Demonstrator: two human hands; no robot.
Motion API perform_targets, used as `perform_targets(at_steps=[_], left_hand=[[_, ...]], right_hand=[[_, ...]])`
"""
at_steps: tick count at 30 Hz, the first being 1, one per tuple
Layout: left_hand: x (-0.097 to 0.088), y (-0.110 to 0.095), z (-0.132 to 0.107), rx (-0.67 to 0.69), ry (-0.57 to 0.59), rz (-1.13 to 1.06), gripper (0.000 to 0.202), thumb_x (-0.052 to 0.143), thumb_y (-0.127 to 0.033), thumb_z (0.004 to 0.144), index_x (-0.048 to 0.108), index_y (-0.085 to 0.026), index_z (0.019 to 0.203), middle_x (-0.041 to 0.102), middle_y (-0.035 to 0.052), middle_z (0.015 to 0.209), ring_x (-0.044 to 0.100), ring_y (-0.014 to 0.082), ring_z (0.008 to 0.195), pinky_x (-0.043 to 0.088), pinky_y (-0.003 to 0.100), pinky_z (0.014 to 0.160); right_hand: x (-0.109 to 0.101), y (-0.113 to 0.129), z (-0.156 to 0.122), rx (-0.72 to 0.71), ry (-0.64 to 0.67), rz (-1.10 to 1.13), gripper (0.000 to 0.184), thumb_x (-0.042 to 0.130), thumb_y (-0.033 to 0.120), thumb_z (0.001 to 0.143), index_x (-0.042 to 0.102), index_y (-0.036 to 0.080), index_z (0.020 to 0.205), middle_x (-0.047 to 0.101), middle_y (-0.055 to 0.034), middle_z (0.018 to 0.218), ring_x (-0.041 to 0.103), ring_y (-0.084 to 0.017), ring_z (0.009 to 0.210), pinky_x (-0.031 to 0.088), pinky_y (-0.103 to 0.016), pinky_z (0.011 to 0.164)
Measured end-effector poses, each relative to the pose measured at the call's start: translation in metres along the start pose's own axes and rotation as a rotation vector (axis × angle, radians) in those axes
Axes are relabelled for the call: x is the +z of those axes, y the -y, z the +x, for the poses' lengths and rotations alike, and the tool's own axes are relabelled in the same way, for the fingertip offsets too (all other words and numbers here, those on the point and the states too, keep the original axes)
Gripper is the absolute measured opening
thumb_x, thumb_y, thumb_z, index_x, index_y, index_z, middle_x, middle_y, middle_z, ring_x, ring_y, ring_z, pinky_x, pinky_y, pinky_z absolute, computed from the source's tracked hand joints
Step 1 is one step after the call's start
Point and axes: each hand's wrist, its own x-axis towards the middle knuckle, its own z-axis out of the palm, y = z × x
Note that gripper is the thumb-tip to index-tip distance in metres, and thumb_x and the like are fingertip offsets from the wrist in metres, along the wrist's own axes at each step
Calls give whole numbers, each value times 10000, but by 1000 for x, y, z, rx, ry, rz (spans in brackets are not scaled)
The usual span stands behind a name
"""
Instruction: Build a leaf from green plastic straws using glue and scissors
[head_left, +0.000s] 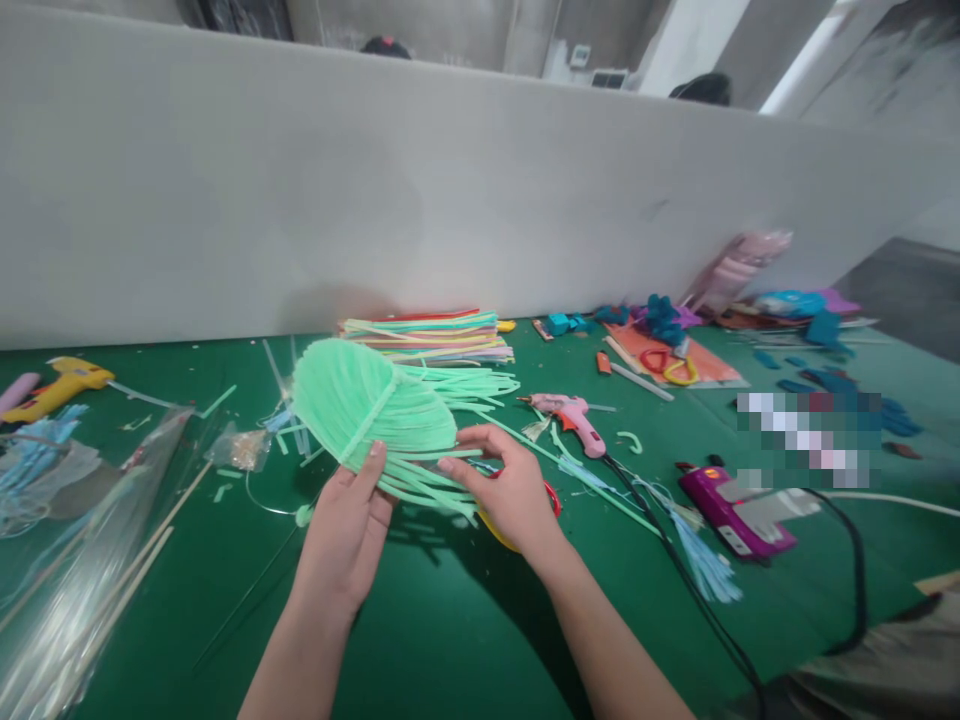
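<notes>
A mint-green leaf shape made of fuzzy pipe cleaners (pixel 349 395) is held up over the table, with a band across its middle and loose ends trailing to the right. My left hand (pixel 349 530) grips its lower edge, thumb on top. At the loose ends is my right hand (pixel 510 490), its thumb and forefinger closed around some strands. Scissors with red and yellow handles (pixel 553 498) lie partly hidden behind my right hand. Just beyond the leaf shape rests a pile of loose pipe cleaners in several colours (pixel 435 338).
On the green table (pixel 420 640) lie a pink glue gun (pixel 574 415), a purple power strip (pixel 739 515) with cables, and a yellow glue gun (pixel 64 388). Clear plastic sleeves and sticks (pixel 112 570) cover the left side. A pale partition (pixel 450 190) stands behind.
</notes>
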Motion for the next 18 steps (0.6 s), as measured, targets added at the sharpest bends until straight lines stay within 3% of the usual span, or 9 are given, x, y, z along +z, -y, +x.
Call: perform_targets(at_steps=[7,18], left_hand=[[3,-2,-3,-42,14,-21,317,665,-230,890,675,-166,1201,734,98,1202,691,219,1100,554,319,973],[0,-3,-1,-66,29,-52,288,568,-170,947,677,-147,1213,752,110,1149,711,203,1056,575,297,940]], right_hand=[[-5,3,2,60,28,111,257,708,453,811,718,202,759,722,-22,752,630,-196,741,455,-309,729],[-6,-6,9,146,122,368,244,798,429,721,749,201,792,724,-7,732,593,-142,648,441,-256,616]])
